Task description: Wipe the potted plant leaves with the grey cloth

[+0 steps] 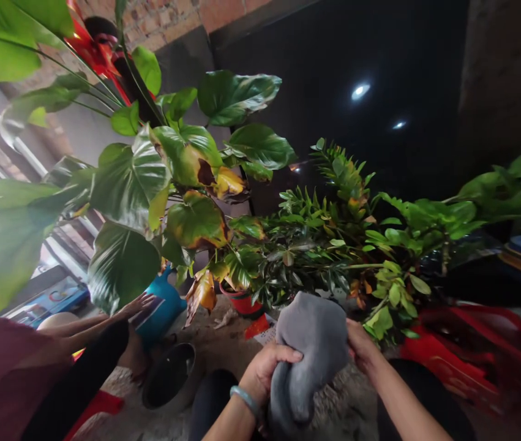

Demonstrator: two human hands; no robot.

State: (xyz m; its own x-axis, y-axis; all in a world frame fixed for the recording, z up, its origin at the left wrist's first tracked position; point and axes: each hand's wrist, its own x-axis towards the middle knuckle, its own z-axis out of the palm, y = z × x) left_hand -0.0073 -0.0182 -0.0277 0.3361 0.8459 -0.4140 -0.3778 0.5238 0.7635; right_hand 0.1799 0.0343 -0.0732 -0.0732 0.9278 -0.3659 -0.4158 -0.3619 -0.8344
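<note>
Both my hands hold a grey cloth (pixel 311 343) in front of me, low in the middle of the view. My left hand (pixel 264 370), with a pale bangle on its wrist, grips the cloth's lower left part. My right hand (pixel 360 346) grips its right edge. Just beyond the cloth stands a leafy plant in a red pot (pixel 244 302), and a large plant with broad green and yellowed leaves (pixel 187 184) rises at the left.
Another person sits at the lower left, one hand (pixel 137 304) stretched toward a blue pot (pixel 163 309). A dark empty pot (pixel 171 383) lies on the gravel floor. Red plastic furniture (pixel 453 355) stands at the right, under more foliage (pixel 425 226).
</note>
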